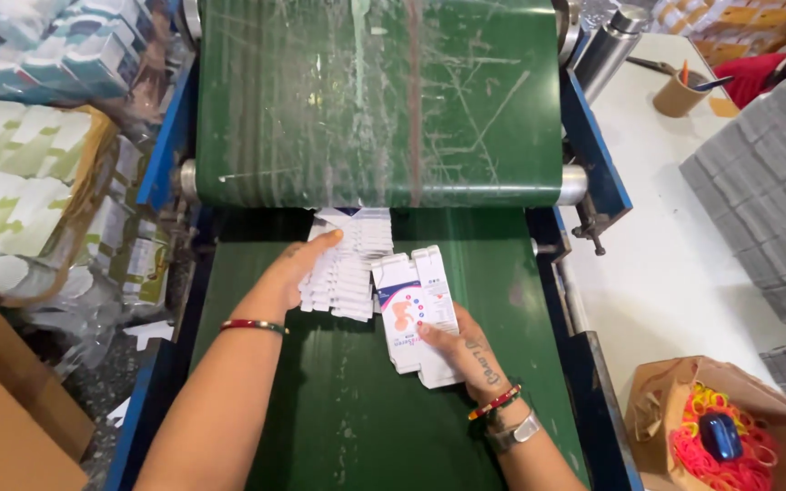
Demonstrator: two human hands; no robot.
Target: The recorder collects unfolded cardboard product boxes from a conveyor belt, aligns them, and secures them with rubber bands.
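Both hands (384, 300) flat — fingers spread

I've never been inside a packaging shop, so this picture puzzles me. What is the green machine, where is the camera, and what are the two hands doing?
The camera sits on the person's head and looks down at their own arms. The green belt is a conveyor; a second green belt runs over rollers above it. A row of flat white cartons lies overlapped on the lower belt. The left hand rests on that row. The right hand presses on a small stack of cartons with a printed face up. On the white table to the right stands a box of rubber bands.
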